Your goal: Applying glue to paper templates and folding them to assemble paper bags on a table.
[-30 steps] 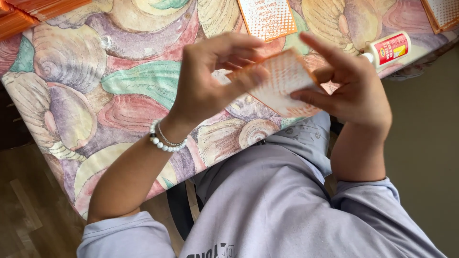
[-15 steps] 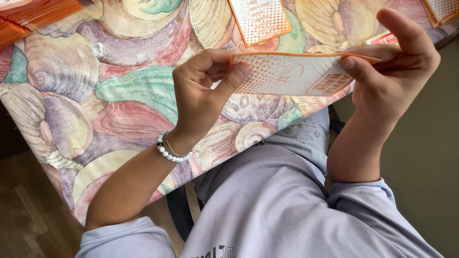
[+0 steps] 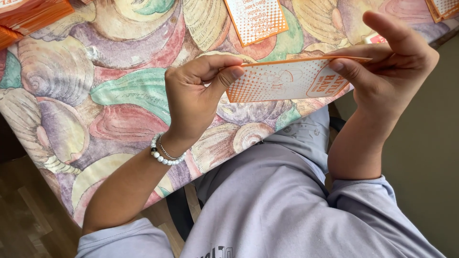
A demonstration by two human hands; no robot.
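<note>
At far left, a stack of orange cards (image 3: 33, 16) lies on the tablecloth (image 3: 95, 95), which is printed with large shells. The left hand (image 3: 193, 98), with a bead bracelet (image 3: 165, 153) on its wrist, pinches the left edge of an orange-and-white card (image 3: 282, 81) between thumb and fingers. The card is held above the table's near edge, stretched level between both hands. A second printed card (image 3: 256, 19) lies flat on the cloth beyond it. The right hand (image 3: 392, 67) grips the card's right end, forefinger raised clear.
</note>
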